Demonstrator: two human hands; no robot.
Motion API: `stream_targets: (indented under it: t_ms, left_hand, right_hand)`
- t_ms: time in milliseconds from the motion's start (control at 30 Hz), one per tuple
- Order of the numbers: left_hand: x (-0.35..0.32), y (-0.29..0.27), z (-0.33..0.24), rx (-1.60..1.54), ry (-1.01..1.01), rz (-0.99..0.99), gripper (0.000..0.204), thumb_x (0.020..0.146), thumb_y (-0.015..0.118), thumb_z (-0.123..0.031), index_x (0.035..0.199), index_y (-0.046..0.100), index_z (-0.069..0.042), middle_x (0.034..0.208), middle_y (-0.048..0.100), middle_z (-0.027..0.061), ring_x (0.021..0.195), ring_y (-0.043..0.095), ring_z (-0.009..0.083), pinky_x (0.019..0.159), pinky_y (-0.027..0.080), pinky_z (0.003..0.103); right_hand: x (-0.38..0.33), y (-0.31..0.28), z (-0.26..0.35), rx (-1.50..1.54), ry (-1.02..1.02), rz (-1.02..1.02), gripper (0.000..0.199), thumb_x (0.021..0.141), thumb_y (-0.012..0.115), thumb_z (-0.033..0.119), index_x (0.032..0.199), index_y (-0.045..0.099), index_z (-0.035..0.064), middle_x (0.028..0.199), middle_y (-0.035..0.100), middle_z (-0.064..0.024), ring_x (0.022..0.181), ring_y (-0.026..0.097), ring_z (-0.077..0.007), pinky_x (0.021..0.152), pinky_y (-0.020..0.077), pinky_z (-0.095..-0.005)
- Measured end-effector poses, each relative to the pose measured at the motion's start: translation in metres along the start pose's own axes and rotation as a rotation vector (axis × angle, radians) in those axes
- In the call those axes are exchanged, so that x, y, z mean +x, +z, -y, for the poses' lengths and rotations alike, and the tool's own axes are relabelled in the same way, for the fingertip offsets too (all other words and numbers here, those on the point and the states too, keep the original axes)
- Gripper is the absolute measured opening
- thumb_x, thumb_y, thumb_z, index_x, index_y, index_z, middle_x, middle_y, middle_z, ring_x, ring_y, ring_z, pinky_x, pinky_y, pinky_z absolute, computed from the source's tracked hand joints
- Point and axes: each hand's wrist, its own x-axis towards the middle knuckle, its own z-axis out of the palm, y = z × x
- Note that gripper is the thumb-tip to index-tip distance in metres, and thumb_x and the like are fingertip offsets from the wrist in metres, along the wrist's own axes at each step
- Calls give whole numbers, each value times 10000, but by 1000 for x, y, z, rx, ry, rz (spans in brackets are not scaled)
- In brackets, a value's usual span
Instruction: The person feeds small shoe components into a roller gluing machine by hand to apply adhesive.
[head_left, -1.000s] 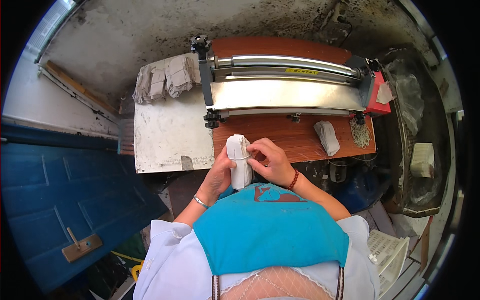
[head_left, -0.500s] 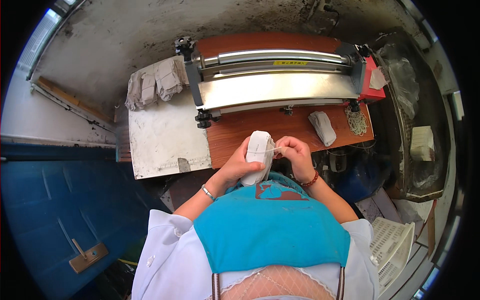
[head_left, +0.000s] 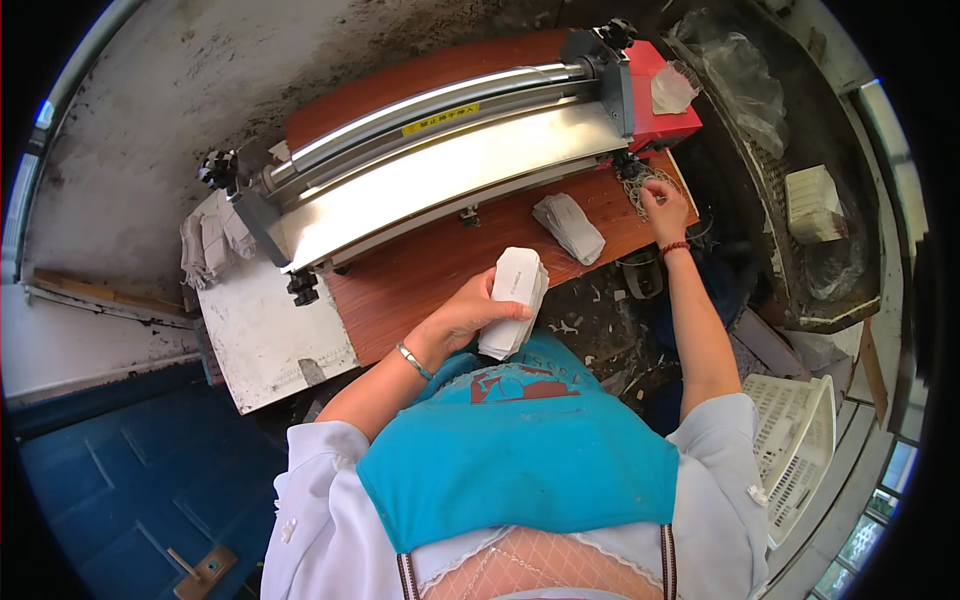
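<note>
Two hands worked apart from each other in the frame. The left hand (head_left: 468,312), near the centre, was curled around a stack of white paper pieces (head_left: 514,315), fingers wrapped over its near side and thumb along the front, holding it upright just above the edge of the reddish-brown table (head_left: 420,280). The right hand (head_left: 664,205), stretched toward the upper right, had its fingers bent down onto a loose bunch of rubber bands (head_left: 634,186) lying on the table's far corner; whether it had pinched one could not be told. Between the hands lay a second white bundle (head_left: 568,227), flat on the tabletop. Behind it, across the upper middle of the frame, ran a long metal roller machine (head_left: 440,165) with a red end box (head_left: 662,95). A white plastic basket (head_left: 795,450) stood at the lower right.
</note>
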Motion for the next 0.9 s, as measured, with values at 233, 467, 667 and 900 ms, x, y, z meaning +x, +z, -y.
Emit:
stream_targets:
  t_ms: [233,467,667,900]
  left_hand:
    - [55,46,-4,-168,33,-201,700,707,804,-152,1294,438,-48,1169,563,84,1078,558,199,943,475,365]
    - [88,70,9,-366,156,-330,607,796,716,-150,1304,404,-37,1192,542,90,1062,567,207,924,495,381]
    - [114,74,3,-387,258,-365,523,842,613,-91,1315,392,-67,1203,529,83,1097,547,219,916,493,408]
    - [123,71,-19,-370,116,-338,482,862,549,-121,1318,393,-114,1229,500,79,1098,510,228,927,447,435]
  right_hand:
    - [38,-16,-40,-567,-56,132,227,842,631,164,1034,658,45,985,666,-154,924,638,-327,798,511,-401]
    - [-31,6,4,224,-59,315,240,931,561,178,1104,623,23,973,672,-111,847,636,-202,750,500,-307]
    - [-92,20,57,963,204,729,730,922,613,289,1476,219,21,1283,516,-159,1172,505,-194,965,424,-320]
    - [-51,30,43,722,122,650,689,877,658,239,1435,326,9,1356,488,-152,1253,461,-207,1014,402,-335]
